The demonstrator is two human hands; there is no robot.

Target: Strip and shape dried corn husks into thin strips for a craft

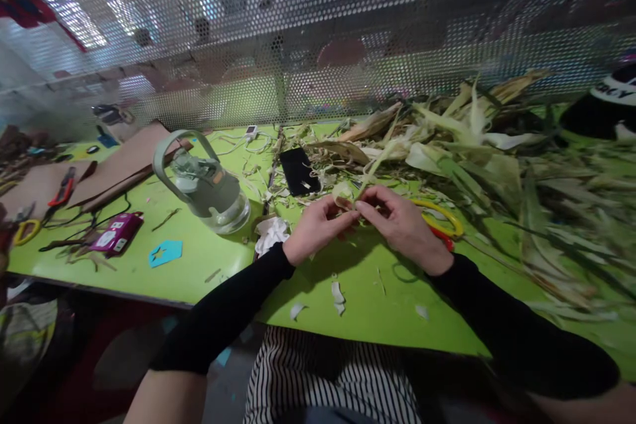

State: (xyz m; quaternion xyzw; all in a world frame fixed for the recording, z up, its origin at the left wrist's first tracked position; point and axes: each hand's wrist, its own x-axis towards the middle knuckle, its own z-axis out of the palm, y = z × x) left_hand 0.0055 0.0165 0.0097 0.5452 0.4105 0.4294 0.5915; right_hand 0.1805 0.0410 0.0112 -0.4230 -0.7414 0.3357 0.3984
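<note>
Above the green table (308, 288), my left hand (318, 228) and my right hand (397, 225) meet with fingertips close together. Both pinch a pale corn husk strip (342, 193), which curls up between them; its lower end is hidden by my fingers. A longer greenish piece rises from the same spot toward the husk heap. Yellow-handled scissors (442, 217) lie just beyond my right wrist, with a red-handled tool (443, 238) partly under it. Small husk scraps (338, 297) lie on the table below my hands.
A big heap of corn husks (467, 146) covers the right side. A black phone (299, 172) lies ahead, and a water bottle (203, 185) stands at left. Crumpled tissue (271, 233) sits by my left wrist. A perforated metal panel (278, 46) borders the table's back.
</note>
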